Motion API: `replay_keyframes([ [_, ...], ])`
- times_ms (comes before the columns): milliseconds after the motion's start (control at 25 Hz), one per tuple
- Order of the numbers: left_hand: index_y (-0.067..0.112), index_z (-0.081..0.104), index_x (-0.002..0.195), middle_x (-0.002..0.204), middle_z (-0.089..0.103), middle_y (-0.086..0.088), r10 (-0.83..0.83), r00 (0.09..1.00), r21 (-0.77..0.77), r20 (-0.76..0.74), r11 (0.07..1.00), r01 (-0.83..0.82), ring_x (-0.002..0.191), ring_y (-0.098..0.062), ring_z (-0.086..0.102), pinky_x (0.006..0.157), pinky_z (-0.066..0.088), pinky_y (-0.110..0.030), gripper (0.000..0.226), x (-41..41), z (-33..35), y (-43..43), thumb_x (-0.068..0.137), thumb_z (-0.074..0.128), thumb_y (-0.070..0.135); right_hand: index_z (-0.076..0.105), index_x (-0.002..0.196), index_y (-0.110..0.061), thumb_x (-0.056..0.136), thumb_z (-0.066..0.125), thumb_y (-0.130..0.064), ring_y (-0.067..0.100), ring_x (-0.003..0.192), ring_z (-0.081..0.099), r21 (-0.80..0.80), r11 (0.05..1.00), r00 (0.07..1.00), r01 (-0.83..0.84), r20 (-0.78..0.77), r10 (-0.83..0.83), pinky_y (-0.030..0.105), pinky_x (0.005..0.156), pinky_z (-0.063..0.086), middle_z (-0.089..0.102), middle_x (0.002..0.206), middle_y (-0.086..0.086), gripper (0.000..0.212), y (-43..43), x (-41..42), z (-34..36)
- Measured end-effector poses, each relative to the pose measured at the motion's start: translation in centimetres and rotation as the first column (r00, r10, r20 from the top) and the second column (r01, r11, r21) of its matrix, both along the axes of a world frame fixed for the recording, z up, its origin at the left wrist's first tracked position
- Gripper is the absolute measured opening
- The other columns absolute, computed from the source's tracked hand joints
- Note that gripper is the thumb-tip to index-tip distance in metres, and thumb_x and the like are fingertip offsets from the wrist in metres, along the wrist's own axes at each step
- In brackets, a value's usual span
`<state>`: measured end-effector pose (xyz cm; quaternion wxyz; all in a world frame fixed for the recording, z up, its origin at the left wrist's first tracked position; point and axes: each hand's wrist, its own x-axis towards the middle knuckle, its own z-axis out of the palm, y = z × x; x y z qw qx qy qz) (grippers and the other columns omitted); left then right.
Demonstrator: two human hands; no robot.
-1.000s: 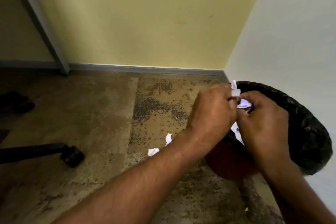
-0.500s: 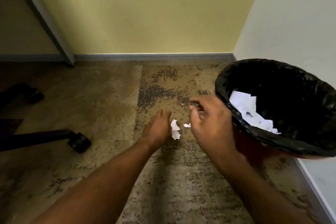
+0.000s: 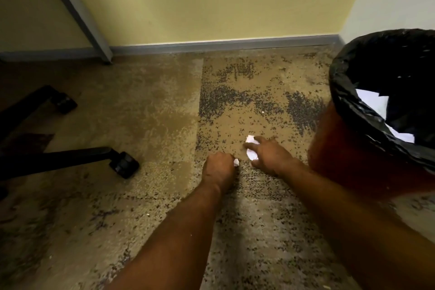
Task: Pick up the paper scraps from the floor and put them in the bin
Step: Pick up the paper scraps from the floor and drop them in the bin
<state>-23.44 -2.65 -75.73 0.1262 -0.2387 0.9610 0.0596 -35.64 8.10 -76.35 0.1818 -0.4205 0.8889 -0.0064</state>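
Both down at the floor (image 3: 141, 195). Left hand (image 3: 219, 169) curled, pinching small paper scrap (image 3: 236, 162). Right hand (image 3: 270, 156) fingers closed round bigger scrap (image 3: 250, 149). Bin (image 3: 348, 160) just right of right hand, paper inside.

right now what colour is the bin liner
Black; the bin liner shows best in the head view.

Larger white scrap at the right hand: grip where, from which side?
Pinch the larger scrap across its crumpled middle from above, as the right hand does; it lies low on the carpet, likely leaving no side edge. The left hand grips the small scrap.
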Motion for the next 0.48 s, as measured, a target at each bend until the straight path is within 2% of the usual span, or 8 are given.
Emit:
replay_keyframes([
  [80, 0.016, 0.072, 0.100, 0.098, 0.073, -0.007, -0.027, 1.000, -0.043, -0.002, 0.999, 0.026, 0.089, -0.023, 0.067, 0.082, 0.054, -0.034, 0.021, 0.0, -0.2, -0.1, 0.097, 0.051, 0.019, 0.058, 0.118, -0.030, 0.088, 0.061, -0.017, 0.022, 0.103, 0.054, -0.109, 0.994, 1.000, -0.009, -0.022, 0.006, 0.031, 0.081, 0.051, 0.056, 0.129, 0.003, 0.033, -0.5, 1.4, -0.3],
  [120, 0.016, 0.072, 0.100, 0.097, 0.073, -0.006, -0.045, 0.999, -0.045, -0.005, 0.998, 0.045, 0.088, -0.022, 0.067, 0.082, 0.054, -0.033, 0.021, -0.1, 0.0, 0.0, 0.098, 0.051, 0.020, 0.061, 0.103, -0.026, 0.088, 0.057, -0.013, 0.015, 0.087, 0.055, -0.136, 0.990, 1.000, 0.027, -0.005, -0.028, 0.025, 0.068, 0.047, 0.062, 0.112, 0.002, 0.020, -0.4, 2.2, -0.1],
  [160, 0.016, 0.072, 0.101, 0.097, 0.073, -0.007, -0.054, 0.998, -0.032, -0.014, 0.998, 0.054, 0.089, -0.022, 0.067, 0.083, 0.055, -0.033, 0.022, -0.2, -0.2, -0.2, 0.098, 0.050, 0.021, 0.059, 0.090, -0.025, 0.089, 0.053, -0.012, 0.012, 0.074, 0.051, -0.163, 0.982, 0.996, 0.092, 0.028, -0.089, 0.023, 0.059, 0.042, 0.063, 0.096, 0.000, 0.015, -0.1, 2.9, 0.2],
  [200, 0.016, 0.072, 0.103, 0.098, 0.073, -0.007, -0.032, 0.999, 0.011, -0.017, 0.999, 0.032, 0.091, -0.023, 0.067, 0.085, 0.054, -0.033, 0.023, -0.1, -0.3, -0.4, 0.098, 0.051, 0.022, 0.056, 0.081, -0.026, 0.088, 0.049, -0.012, 0.012, 0.067, 0.050, -0.202, 0.965, 0.986, 0.167, 0.050, -0.160, 0.024, 0.054, 0.039, 0.061, 0.085, -0.001, 0.017, 0.2, 3.8, 0.8],
  [280, 0.018, 0.073, 0.106, 0.102, 0.074, -0.006, 0.078, 0.996, 0.161, -0.036, 0.984, -0.071, 0.093, -0.022, 0.068, 0.085, 0.054, -0.033, 0.023, 0.7, 0.2, -0.7, 0.096, 0.054, 0.027, 0.058, 0.081, -0.028, 0.088, 0.049, -0.010, 0.014, 0.068, 0.055, -0.334, 0.890, 0.951, 0.309, 0.094, -0.295, 0.023, 0.055, 0.042, 0.062, 0.082, -0.006, 0.021, 1.0, 5.7, 3.2],
  [360, 0.022, 0.075, 0.100, 0.096, 0.076, -0.001, 0.249, 0.962, 0.339, -0.112, 0.919, -0.199, 0.084, -0.018, 0.070, 0.079, 0.056, -0.032, 0.020, 2.5, 1.4, 0.5, 0.092, 0.059, 0.032, 0.068, 0.096, -0.025, 0.088, 0.056, -0.007, 0.010, 0.079, 0.059, -0.521, 0.771, 0.927, 0.366, 0.134, -0.349, 0.015, 0.069, 0.043, 0.065, 0.092, -0.007, 0.023, 2.1, 8.1, 7.2],
  [480, 0.027, 0.073, 0.093, 0.077, 0.073, 0.008, 0.428, 0.801, 0.462, -0.418, 0.860, -0.218, 0.066, -0.007, 0.065, 0.063, 0.053, -0.029, 0.018, 4.9, 7.5, 5.2, 0.094, 0.055, 0.028, 0.072, 0.096, -0.018, 0.085, 0.060, -0.008, 0.007, 0.085, 0.062, -0.728, 0.602, 0.926, 0.328, 0.120, -0.359, 0.006, 0.076, 0.036, 0.069, 0.095, -0.006, 0.019, 5.1, 10.4, 15.8],
])
